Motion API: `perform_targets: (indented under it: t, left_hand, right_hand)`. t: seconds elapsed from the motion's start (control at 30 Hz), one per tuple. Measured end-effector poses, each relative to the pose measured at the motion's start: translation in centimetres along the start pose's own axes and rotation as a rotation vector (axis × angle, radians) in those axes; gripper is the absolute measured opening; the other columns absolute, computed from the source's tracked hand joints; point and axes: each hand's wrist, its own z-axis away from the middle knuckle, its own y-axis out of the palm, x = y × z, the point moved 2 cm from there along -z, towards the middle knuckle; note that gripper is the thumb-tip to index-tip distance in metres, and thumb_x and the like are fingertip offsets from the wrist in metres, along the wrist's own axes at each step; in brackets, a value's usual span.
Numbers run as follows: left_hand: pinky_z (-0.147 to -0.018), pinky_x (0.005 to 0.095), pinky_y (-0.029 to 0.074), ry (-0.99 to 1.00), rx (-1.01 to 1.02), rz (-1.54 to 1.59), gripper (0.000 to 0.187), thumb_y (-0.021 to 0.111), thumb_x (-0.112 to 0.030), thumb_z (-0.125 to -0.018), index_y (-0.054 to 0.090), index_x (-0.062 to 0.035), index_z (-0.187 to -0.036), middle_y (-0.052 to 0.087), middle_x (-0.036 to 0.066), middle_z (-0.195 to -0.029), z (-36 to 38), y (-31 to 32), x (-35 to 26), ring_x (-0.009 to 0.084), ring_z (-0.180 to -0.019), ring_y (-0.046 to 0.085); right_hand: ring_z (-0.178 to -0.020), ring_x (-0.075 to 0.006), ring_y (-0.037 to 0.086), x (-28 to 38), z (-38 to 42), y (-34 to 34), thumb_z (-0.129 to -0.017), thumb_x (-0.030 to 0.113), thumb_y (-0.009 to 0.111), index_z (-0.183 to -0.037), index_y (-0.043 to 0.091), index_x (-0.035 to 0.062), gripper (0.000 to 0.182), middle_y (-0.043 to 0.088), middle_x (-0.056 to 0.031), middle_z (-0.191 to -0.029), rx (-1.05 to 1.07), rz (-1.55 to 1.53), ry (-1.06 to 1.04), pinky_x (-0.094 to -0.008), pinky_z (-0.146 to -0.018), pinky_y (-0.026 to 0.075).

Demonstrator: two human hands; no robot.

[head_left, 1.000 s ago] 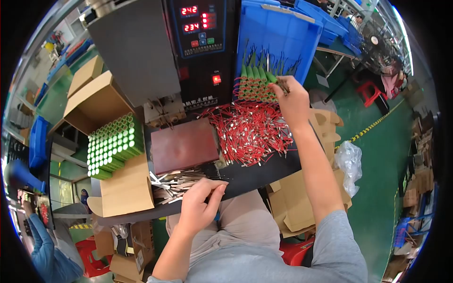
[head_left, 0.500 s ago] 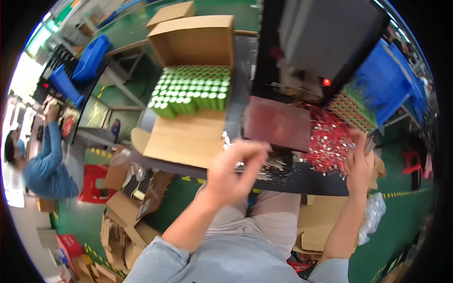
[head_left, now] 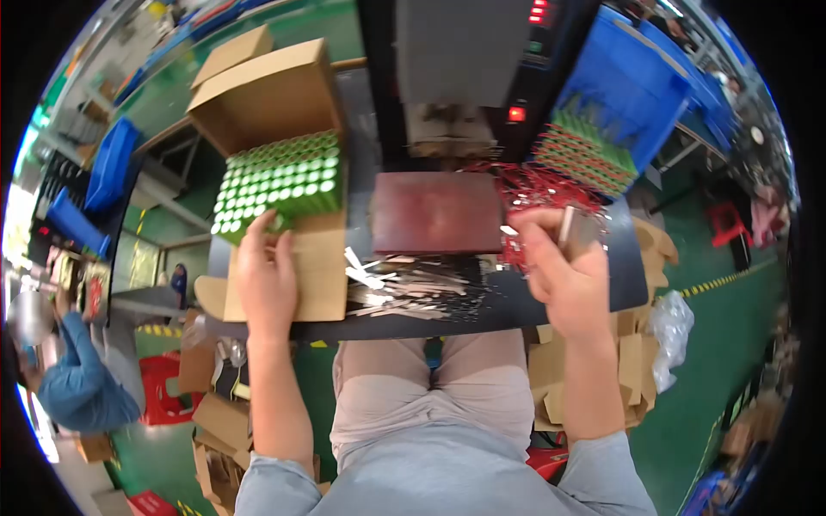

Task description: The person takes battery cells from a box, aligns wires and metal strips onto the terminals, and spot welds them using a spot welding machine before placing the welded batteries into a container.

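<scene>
My left hand (head_left: 268, 279) is at the front edge of the green cylindrical battery cells (head_left: 280, 182), which stand in rows in an open cardboard box (head_left: 318, 271). Its thumb and fingers close around one cell at the front. My right hand (head_left: 568, 279) is raised over the right side of the bench, closed on a small flat silvery metal piece (head_left: 579, 230), blurred. Beneath and behind it lie red wire pieces (head_left: 551, 189) with shiny ends. Between the hands sits a dark red block (head_left: 437, 213), with loose metal strips (head_left: 413, 288) in front of it.
A dark machine (head_left: 460, 60) with red lit displays rises behind the block. A blue bin (head_left: 632, 82) at right holds green cells with red wires (head_left: 585, 155). Cardboard (head_left: 632, 361) lies below the bench at right. Another person in a blue sleeve (head_left: 82, 378) sits far left.
My left hand has moved left from the metal strips to the battery cells. The right hand remains over the red wires with the metal piece. The view has shifted to the right.
</scene>
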Motion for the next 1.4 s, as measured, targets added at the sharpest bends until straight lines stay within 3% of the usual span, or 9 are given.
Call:
perform_targets:
  t: [0.1,0.17,0.27,0.3,0.4,0.6,0.73,1.17,1.4]
  left_hand:
    - [-0.074,0.0328,0.056,0.039,0.013,0.035,0.022,0.078,-0.008,-0.099,0.071,-0.0023,-0.119,0.066,0.010,-0.101,-0.9,-0.4,-0.9,0.0191,-0.083,0.067]
    - [-0.072,0.0283,0.055,0.032,0.031,0.072,0.021,0.077,-0.008,-0.102,0.070,-0.0024,-0.121,0.069,0.008,-0.107,-1.1,-0.8,-2.7,0.0143,-0.082,0.067]
    - [-0.070,0.0244,0.054,-0.097,0.129,0.631,0.023,0.074,-0.007,-0.105,0.066,-0.0025,-0.126,0.072,0.006,-0.114,-0.8,-0.3,-6.1,0.0099,-0.084,0.068]
    - [-0.070,0.0220,0.054,-0.043,0.218,0.765,0.025,0.072,-0.007,-0.107,0.061,-0.0026,-0.129,0.075,0.008,-0.120,-1.0,-0.1,-7.7,0.0087,-0.088,0.069]
    - [-0.074,0.0240,0.057,-0.041,0.336,0.844,0.024,0.071,-0.003,-0.106,0.061,-0.0010,-0.128,0.076,0.007,-0.111,-1.1,1.3,-12.4,0.0091,-0.088,0.070]
    - [-0.077,0.0295,0.059,0.023,0.357,0.797,0.026,0.078,-0.003,-0.099,0.067,0.0030,-0.122,0.075,0.011,-0.099,-1.5,4.9,-15.3,0.0144,-0.086,0.073]
    - [-0.072,0.0259,0.057,0.245,0.286,0.564,0.027,0.080,-0.006,-0.098,0.075,0.0023,-0.123,0.075,0.003,-0.089,-1.8,6.0,-15.0,0.0094,-0.078,0.069]
    - [-0.073,0.0262,0.057,0.272,0.301,0.537,0.030,0.079,-0.014,-0.100,0.076,-0.0004,-0.127,0.078,0.003,-0.091,-2.2,6.7,-14.1,0.0099,-0.079,0.070]
    - [-0.074,0.0261,0.057,0.282,0.278,0.545,0.031,0.081,-0.015,-0.100,0.076,-0.0006,-0.126,0.078,0.003,-0.091,-2.2,6.9,-14.0,0.0097,-0.079,0.070]
  right_hand:
    - [-0.055,0.0009,0.040,0.4,-0.9,0.4,-0.109,0.022,0.071,-0.124,0.076,0.0029,0.024,0.058,0.0063,-0.079,0.031,-0.031,0.049,-0.0212,-0.048,0.029]
    - [-0.055,0.0003,0.041,0.5,-1.3,0.7,-0.108,0.024,0.073,-0.118,0.078,0.0022,0.025,0.058,0.0060,-0.078,0.036,-0.004,0.057,-0.0224,-0.048,0.029]
    - [-0.049,0.0004,0.032,0.5,-2.4,1.5,-0.109,0.018,0.071,-0.112,0.073,-0.0038,0.022,0.052,0.0065,-0.072,0.044,0.003,0.080,-0.0229,-0.045,0.023]
    - [-0.049,0.0003,0.032,0.6,-2.8,1.8,-0.109,0.019,0.072,-0.109,0.072,-0.0030,0.022,0.051,0.0066,-0.071,0.037,-0.026,0.093,-0.0231,-0.044,0.023]
    - [-0.048,0.0003,0.032,0.3,-4.2,3.0,-0.108,0.021,0.074,-0.100,0.070,0.0013,0.021,0.048,0.0086,-0.065,0.043,-0.046,0.097,-0.0236,-0.044,0.023]
    - [-0.049,-0.0005,0.038,-0.3,-5.6,4.4,-0.102,0.024,0.080,-0.094,0.072,0.0042,0.023,0.054,0.0080,-0.066,0.071,-0.108,0.055,-0.0246,-0.045,0.025]
    - [-0.050,-0.0011,0.040,-0.7,-6.7,4.6,-0.101,0.024,0.080,-0.094,0.074,0.0047,0.022,0.057,0.0064,-0.067,0.088,-0.070,0.011,-0.0242,-0.045,0.026]
    - [-0.048,-0.0010,0.034,-1.3,-7.7,4.7,-0.101,0.021,0.077,-0.096,0.074,0.0018,0.020,0.050,0.0076,-0.062,0.126,-0.112,-0.034,-0.0249,-0.045,0.023]
    - [-0.052,0.0011,0.035,-1.9,-7.8,4.6,-0.102,0.017,0.076,-0.102,0.071,0.0048,0.013,0.052,0.0086,-0.073,0.057,-0.103,-0.026,-0.0223,-0.045,0.023]
